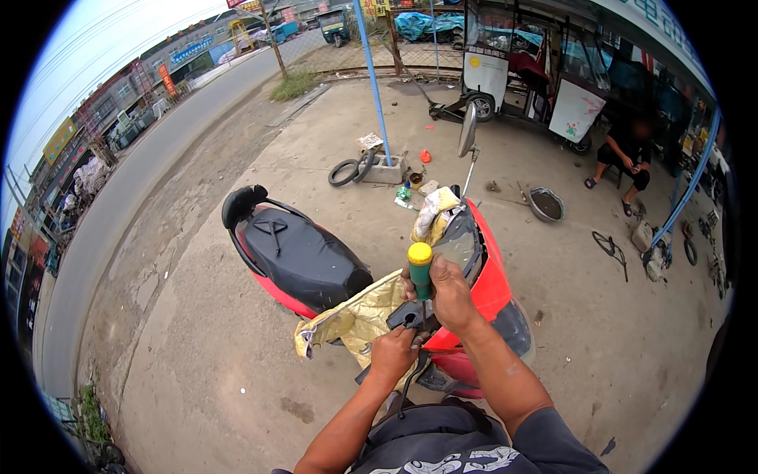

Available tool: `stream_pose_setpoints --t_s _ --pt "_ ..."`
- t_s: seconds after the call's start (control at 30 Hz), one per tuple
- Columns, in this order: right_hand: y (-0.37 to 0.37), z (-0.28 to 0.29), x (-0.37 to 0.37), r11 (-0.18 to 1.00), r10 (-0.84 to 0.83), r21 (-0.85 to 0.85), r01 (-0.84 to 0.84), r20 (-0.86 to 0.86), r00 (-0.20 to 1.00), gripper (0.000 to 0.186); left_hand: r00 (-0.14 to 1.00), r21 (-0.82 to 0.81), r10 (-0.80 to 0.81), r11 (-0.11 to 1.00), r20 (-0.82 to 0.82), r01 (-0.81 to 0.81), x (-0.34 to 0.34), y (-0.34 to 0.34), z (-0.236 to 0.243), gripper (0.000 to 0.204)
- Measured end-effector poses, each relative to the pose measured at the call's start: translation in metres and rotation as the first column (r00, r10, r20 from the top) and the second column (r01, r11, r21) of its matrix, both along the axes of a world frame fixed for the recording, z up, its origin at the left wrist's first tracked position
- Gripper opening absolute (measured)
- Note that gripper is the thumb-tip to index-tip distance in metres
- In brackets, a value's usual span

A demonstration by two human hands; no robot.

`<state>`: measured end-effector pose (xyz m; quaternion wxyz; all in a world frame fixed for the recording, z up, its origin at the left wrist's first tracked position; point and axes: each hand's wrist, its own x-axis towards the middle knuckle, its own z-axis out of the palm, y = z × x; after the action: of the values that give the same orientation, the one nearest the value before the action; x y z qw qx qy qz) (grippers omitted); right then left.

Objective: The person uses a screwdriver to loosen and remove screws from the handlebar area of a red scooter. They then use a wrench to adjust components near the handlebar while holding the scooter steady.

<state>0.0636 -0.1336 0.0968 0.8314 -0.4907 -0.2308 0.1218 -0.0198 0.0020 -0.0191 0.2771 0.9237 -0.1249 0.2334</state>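
The grip of the right hand (454, 299) is closed around the handle of a green tool with a yellow cap (421, 272), probably a screwdriver, which is held nearly upright above the handlebar area of a red scooter (491, 280). The left hand (392, 355) is set lower, with its fingers bent against a dark grey fitting (404, 316); whether the fitting is pinched or only steadied cannot be told. The tool's tip is hidden, so contact with a fastener cannot be confirmed.

A yellow quilted cover (365, 320) is draped between the black seat (304, 257) and the scooter's front, and the fitting is left exposed beside it. From this, access can be judged as gained and the tool as brought into place, so the work appears to be partway done. No loosened screw can be made out near the hands. How much is left cannot be measured, though the tool has yet to be put down. A mirror (467, 130) is seen mounted on the far side.
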Motion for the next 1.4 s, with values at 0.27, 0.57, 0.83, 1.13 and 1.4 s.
stream_pose_setpoints --t_s 0.27,0.57,0.83,1.13,1.4 --pt "0.005 0.000 -0.003 0.997 -0.061 -0.049 0.065 0.078 0.995 0.064 1.000 -0.026 -0.008 1.000 -0.004 0.008 -0.001 0.000 0.001 0.020" --pt "0.005 0.001 -0.004 1.000 -0.013 0.000 0.013 0.051 0.999 0.067 1.000 -0.012 -0.001 1.000 0.002 0.001 0.000 -0.001 0.001 0.023" --pt "0.003 -0.012 0.004 0.988 0.062 0.141 -0.065 0.026 0.998 0.065 1.000 -0.047 -0.023 0.999 -0.005 0.023 0.002 0.000 -0.002 0.018" --pt "0.004 -0.013 0.006 0.987 0.117 0.124 -0.107 -0.073 0.990 0.066 1.000 -0.033 0.008 0.999 -0.002 -0.008 0.000 0.000 0.000 0.019" --pt "0.005 -0.009 0.002 0.998 0.017 0.059 -0.014 -0.062 0.998 0.066 1.000 -0.004 0.016 1.000 0.022 -0.016 0.001 -0.002 0.000 0.024"
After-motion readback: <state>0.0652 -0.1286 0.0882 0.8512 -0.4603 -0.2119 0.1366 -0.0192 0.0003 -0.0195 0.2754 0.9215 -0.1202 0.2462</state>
